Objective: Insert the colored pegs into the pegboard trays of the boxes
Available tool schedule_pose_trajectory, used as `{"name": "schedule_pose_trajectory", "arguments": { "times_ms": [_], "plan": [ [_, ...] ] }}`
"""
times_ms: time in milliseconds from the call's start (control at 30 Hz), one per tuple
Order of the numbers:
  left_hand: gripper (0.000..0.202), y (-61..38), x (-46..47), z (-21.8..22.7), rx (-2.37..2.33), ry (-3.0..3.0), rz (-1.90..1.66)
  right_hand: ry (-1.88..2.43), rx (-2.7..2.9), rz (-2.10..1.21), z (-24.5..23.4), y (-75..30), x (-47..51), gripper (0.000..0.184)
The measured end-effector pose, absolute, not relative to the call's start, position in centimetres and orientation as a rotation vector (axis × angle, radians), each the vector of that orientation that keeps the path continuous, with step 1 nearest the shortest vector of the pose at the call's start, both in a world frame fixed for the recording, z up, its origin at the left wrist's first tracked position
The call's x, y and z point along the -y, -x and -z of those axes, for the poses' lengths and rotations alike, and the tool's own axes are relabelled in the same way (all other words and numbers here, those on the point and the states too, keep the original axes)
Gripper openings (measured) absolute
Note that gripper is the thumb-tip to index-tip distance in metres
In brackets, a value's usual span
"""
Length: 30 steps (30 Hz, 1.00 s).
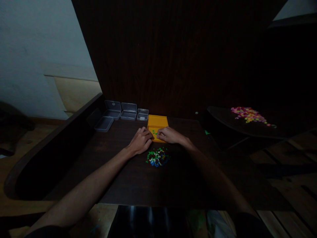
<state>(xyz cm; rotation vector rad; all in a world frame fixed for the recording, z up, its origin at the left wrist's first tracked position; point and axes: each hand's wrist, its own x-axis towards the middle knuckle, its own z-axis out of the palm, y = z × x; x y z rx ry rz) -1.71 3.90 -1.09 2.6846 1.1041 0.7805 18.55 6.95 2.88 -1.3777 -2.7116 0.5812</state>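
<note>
An open yellow box [158, 121] lies on the dark table, lid raised at the back, with several small green pieces [155, 132] inside. My left hand [142, 140] is closed at the box's front left edge, its fingers curled against the rim. Over the right part of the box, my right hand [169, 135] is pinched, fingertips down inside it; whatever lies between them is hidden. Just in front of the box is a loose pile of tiny pieces [158, 157] in green, white, blue and yellow, resembling small building bricks.
Several clear plastic cases, among them an open one [129, 115] and a flat one [104, 124], line the back left. A raised side panel [56, 145] borders the table's left. At right, colourful small pieces [250, 115] are heaped on a dark surface. A tall dark panel [168, 59] stands behind.
</note>
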Motion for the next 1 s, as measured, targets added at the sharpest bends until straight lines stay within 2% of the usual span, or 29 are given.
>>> {"name": "schedule_pose_trajectory", "arguments": {
  "times_ms": [233,433,733,867,1000],
  "plan": [
    [0.025,1.8,-3.7,1.0,-1.105,-2.711,-0.749,1.46,2.83,-0.319,-3.1,-18.3,-6.7,0.029],
    [0.024,1.8,-3.6,1.0,-1.108,-2.732,-0.715,1.542,2.807,-0.25,-3.7,-18.7,-6.7,0.034],
    [0.025,1.8,-3.4,1.0,-1.129,-2.724,-0.647,1.423,2.641,-0.49,-6.8,-20.7,-5.3,0.027],
    [0.026,1.9,-3.3,0.8,-1.152,-2.723,-0.615,1.267,2.742,-0.641,-5.9,-21.8,-3.9,0.026],
    [0.028,1.9,-3.3,0.8,-1.153,-2.744,-0.587,1.206,2.677,-0.629,-3.5,-23.3,-2.4,0.019]
  ]
}}
